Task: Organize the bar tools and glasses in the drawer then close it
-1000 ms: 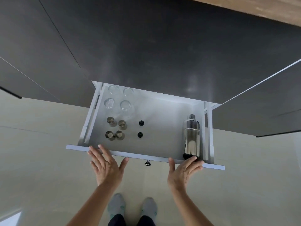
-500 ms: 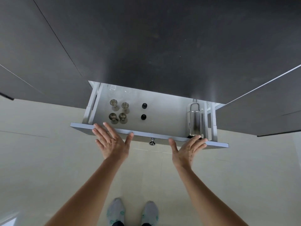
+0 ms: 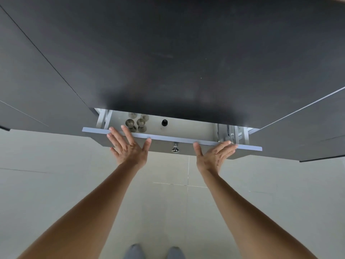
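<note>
- Head view: we press our left hand [image 3: 128, 148] and right hand [image 3: 214, 155] flat against the drawer front [image 3: 168, 140], fingers spread and gripping nothing, one on each side of the metal knob [image 3: 175, 147].
- The drawer shows only a narrow strip; the dark countertop [image 3: 177, 62] overhangs and hides the rest.
- In that strip we see metal cups [image 3: 135, 122] at the left, a black stopper [image 3: 164, 122] near the middle, and the slide rail [image 3: 230, 134] at the right.
- Below lie pale floor tiles [image 3: 56, 184] and our socked feet [image 3: 155, 252].
</note>
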Available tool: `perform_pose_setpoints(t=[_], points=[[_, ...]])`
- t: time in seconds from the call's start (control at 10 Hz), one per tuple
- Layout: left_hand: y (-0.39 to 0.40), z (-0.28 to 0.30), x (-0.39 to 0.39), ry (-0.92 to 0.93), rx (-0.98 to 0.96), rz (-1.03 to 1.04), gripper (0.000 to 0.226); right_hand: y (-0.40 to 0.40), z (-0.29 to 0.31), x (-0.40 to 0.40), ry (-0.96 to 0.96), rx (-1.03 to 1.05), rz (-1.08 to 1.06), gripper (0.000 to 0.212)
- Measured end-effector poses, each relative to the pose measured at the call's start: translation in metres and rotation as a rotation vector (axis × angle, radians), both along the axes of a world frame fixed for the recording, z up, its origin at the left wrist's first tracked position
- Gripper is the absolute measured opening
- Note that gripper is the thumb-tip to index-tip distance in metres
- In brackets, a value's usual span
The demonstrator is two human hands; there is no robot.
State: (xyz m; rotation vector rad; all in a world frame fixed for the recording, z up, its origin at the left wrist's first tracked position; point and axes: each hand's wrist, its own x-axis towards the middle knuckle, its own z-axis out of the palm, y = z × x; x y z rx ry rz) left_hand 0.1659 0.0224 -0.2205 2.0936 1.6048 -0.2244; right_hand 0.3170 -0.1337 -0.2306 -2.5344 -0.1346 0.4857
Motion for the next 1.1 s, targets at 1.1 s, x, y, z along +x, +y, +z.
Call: perform_pose_setpoints(t=[1.1], points=[[0.001, 0.061, -0.046, 0.051, -0.063, -0.352, 0.073, -0.049, 0.068, 0.029, 0.117, -0.443, 0.501, 0.1]])
